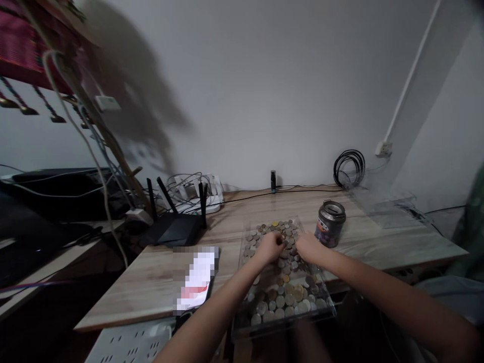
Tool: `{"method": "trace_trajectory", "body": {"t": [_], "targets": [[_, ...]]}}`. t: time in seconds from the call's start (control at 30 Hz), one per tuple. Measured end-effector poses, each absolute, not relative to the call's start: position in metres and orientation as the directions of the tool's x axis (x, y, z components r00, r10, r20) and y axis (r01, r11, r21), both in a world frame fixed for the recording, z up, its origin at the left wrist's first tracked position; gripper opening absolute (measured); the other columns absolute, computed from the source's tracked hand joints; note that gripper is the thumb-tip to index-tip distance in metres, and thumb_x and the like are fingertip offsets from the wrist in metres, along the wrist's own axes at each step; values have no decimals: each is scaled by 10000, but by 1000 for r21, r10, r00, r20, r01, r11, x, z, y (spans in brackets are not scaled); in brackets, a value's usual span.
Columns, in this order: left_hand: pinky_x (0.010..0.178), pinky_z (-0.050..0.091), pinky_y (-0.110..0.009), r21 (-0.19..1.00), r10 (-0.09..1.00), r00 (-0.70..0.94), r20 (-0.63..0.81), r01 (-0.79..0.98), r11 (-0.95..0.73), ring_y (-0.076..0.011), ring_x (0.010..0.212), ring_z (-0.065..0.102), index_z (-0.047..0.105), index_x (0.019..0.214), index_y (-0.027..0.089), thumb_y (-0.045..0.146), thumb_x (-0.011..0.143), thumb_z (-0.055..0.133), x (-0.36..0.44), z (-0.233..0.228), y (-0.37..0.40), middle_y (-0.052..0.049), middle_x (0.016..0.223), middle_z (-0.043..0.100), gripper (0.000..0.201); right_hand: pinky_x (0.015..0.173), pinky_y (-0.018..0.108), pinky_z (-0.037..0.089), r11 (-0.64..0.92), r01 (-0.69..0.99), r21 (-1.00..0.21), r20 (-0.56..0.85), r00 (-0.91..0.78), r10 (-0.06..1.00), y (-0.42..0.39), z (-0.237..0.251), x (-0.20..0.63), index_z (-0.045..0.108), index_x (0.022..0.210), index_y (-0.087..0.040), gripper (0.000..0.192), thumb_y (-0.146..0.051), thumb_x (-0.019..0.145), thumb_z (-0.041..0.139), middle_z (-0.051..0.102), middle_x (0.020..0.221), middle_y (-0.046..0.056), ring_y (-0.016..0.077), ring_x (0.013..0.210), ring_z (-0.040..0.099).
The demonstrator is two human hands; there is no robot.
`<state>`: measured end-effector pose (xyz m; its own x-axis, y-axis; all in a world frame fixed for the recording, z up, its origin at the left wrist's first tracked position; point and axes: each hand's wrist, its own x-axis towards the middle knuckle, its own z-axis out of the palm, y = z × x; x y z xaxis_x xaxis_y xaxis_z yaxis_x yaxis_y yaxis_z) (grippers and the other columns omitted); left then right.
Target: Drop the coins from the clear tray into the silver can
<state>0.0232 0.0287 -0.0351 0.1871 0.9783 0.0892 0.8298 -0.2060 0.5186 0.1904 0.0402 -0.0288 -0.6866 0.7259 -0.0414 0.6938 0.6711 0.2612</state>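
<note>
Coins [289,300], silver and gold in colour, lie spread over a clear plastic tray [245,330] that reaches past the table's front edge. My left hand [270,247] is over the coins in the tray's far half, its fingers curled together in a pinch. Close to its right, my right hand [307,247] reaches down among the coins with bent fingers. What either hand holds is too small or hidden to make out. Just beyond my right hand stands a metal coin can [330,224] with a slot in its lid and a printed side.
A lit phone [198,280] lies left of the tray on the wooden table [147,292]. Farther left are a black router [176,229] and tangled white cables. A small dark bottle [273,181] and a black cable coil [348,169] are by the wall.
</note>
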Motion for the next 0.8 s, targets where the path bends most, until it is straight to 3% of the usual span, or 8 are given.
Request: {"method": "trace_trajectory", "body": {"t": [0.1, 0.2, 0.37, 0.5, 0.67, 0.73, 0.8], "targets": [[558, 347, -206, 556, 981, 163, 109, 808, -196, -123, 624, 538, 642, 753, 136, 199, 738, 515, 21, -36, 36, -18, 677, 632, 143, 822, 342, 434, 650, 744, 156, -119, -639, 760, 36, -20, 192, 674, 983, -82, 353, -331, 736, 630, 656, 979, 199, 290, 966, 586], [564, 343, -210, 570, 981, 164, 107, 798, -195, -123, 619, 529, 643, 719, 138, 185, 714, 543, 19, -41, 36, -16, 666, 626, 111, 776, 338, 455, 643, 755, 124, -227, -609, 760, 35, -12, 189, 654, 1035, -107, 437, -313, 653, 707, 652, 1002, 191, 298, 962, 597], [565, 341, -209, 572, 981, 176, 86, 797, -193, -120, 617, 524, 645, 703, 149, 177, 691, 574, 20, -51, 32, -13, 671, 629, 76, 755, 308, 446, 610, 786, 106, -332, -550, 767, 32, -10, 181, 708, 854, -124, 180, -180, 715, 609, 680, 906, 162, 255, 879, 630], [557, 338, -210, 565, 981, 179, 72, 803, -188, -121, 612, 522, 645, 707, 152, 184, 697, 574, 20, -50, 32, -11, 659, 624, 79, 745, 290, 420, 626, 778, 54, -304, -584, 753, 25, -10, 189, 703, 862, -164, 187, -217, 699, 628, 691, 875, 106, 230, 867, 623], [566, 339, -213, 548, 978, 200, 53, 813, -196, -123, 620, 524, 656, 728, 151, 199, 708, 560, 20, -44, 28, -17, 680, 636, 110, 782, 295, 390, 691, 722, -27, -355, -654, 669, 17, -4, 203, 700, 721, -186, 227, -325, 549, 748, 684, 734, 39, 221, 851, 606], [569, 339, -213, 536, 977, 208, 41, 821, -197, -125, 626, 527, 661, 723, 149, 198, 701, 563, 21, -43, 24, -21, 682, 641, 112, 825, 315, 383, 691, 722, -20, -285, -667, 689, 14, -3, 202, 695, 756, -189, 214, -310, 582, 730, 688, 779, 44, 226, 883, 603], [576, 341, -215, 521, 977, 210, 29, 831, -194, -129, 631, 531, 665, 696, 147, 197, 693, 565, 23, -42, 21, -27, 672, 643, 112, 854, 336, 384, 650, 760, 1, -126, -645, 754, 13, -5, 196, 682, 867, -184, 203, -304, 711, 632, 688, 884, 78, 235, 934, 598]]}}
